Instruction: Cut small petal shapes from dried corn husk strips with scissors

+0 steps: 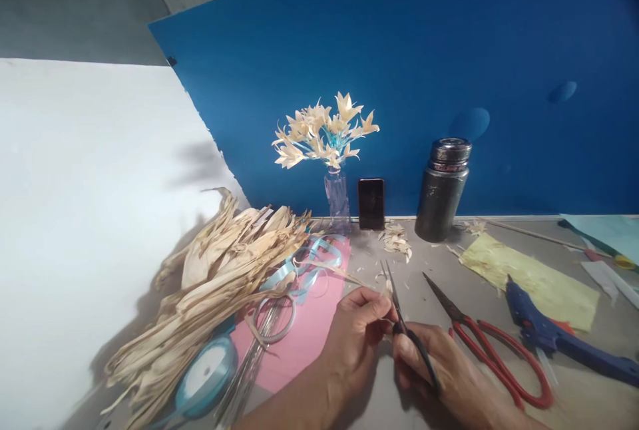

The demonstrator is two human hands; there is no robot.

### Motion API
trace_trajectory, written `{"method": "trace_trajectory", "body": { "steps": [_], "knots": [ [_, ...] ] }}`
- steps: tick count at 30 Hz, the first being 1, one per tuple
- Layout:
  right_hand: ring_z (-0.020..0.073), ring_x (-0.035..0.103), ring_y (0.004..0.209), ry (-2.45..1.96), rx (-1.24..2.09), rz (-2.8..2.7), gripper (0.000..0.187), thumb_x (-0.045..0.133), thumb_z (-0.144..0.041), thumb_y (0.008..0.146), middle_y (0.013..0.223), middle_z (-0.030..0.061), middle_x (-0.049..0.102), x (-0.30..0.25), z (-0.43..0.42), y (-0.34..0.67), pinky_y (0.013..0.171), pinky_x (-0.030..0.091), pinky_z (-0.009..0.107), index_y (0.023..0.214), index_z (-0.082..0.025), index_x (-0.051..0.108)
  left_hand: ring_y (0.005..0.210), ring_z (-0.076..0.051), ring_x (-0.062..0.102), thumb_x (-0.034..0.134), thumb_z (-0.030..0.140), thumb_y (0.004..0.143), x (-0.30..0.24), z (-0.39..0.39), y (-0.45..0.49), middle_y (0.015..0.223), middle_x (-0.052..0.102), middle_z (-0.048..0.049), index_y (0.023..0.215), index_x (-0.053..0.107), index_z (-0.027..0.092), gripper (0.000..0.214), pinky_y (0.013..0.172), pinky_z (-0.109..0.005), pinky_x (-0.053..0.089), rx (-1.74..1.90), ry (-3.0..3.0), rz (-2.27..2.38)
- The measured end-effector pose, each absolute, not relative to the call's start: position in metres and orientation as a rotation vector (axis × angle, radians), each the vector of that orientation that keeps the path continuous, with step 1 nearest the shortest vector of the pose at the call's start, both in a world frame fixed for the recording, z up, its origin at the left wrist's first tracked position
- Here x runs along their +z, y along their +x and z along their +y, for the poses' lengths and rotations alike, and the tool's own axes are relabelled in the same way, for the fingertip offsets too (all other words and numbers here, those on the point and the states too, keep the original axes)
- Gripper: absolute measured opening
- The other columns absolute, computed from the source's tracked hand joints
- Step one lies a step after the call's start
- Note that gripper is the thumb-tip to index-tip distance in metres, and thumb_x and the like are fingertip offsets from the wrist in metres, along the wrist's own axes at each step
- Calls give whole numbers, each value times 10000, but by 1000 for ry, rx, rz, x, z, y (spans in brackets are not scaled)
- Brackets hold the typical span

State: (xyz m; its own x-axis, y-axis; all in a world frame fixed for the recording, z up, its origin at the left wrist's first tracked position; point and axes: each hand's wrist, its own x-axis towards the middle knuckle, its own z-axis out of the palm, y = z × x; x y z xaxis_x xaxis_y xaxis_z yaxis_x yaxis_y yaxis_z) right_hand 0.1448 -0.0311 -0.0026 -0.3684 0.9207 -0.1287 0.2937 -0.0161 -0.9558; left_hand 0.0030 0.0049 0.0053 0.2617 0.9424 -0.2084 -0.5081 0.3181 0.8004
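My right hand (444,363) is closed around small black-handled scissors (419,347), whose slim blades point away from me and stand slightly apart. Close beside the blades, my left hand (357,323) pinches a small pale piece of corn husk (387,287) between thumb and fingers. Part of that piece is hidden by the fingertips. Tiny pale trimmings lie scattered on the table beyond both hands. Larger red-handled scissors (499,350) rest just right of my right hand.
On the left, dried corn husks (224,263), blue ribbon (207,373) and thin wires (249,360) lie around pink paper (294,343). Husk flowers (319,127) in a clear vase (337,197), a phone (371,204) and a dark flask (443,190) stand behind. A blue glue gun (564,337) lies right.
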Motion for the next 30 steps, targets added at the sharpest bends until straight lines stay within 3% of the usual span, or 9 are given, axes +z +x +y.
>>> {"method": "trace_trajectory", "body": {
  "steps": [12, 16, 21, 26, 30],
  "knots": [
    [125, 382, 471, -1364, 1371, -1635, 631, 417, -764, 833, 488, -21, 435, -6, -32, 146, 476, 274, 263, 543, -210, 498, 618, -124, 553, 796, 215, 648, 5, 5, 4, 639, 627, -22, 610, 584, 162, 221, 641, -250, 413, 1063, 635, 735],
    [125, 398, 509, -1395, 1337, -1487, 470, 557, -630, 820, 547, -30, 477, 3, -26, 154, 484, 291, 249, 640, -197, 565, 630, -126, 575, 749, 201, 685, 4, 7, 0, 675, 639, -24, 639, 562, 169, 195, 623, -241, 410, 1040, 669, 742],
    [143, 464, 612, -1362, 1260, -1319, 316, 686, -471, 752, 681, -26, 557, 9, -17, 167, 542, 377, 241, 876, -188, 617, 496, -100, 488, 701, 181, 658, -1, 8, -1, 532, 555, 12, 616, 552, 173, 155, 542, -238, 366, 869, 817, 785],
    [121, 429, 551, -1334, 1183, -1386, 194, 714, -337, 718, 606, -50, 524, 4, -17, 170, 494, 343, 227, 782, -187, 608, 489, -96, 478, 699, 133, 604, 1, 6, -1, 530, 533, 25, 631, 577, 165, 129, 546, -246, 367, 843, 855, 781],
    [113, 417, 513, -1323, 1153, -1162, 273, 751, -419, 714, 590, -59, 531, 4, -21, 164, 474, 343, 222, 813, -196, 626, 545, -106, 519, 817, 235, 635, 4, 5, 2, 603, 583, 17, 735, 617, 173, 232, 596, -252, 380, 935, 725, 703]
  ]
}}
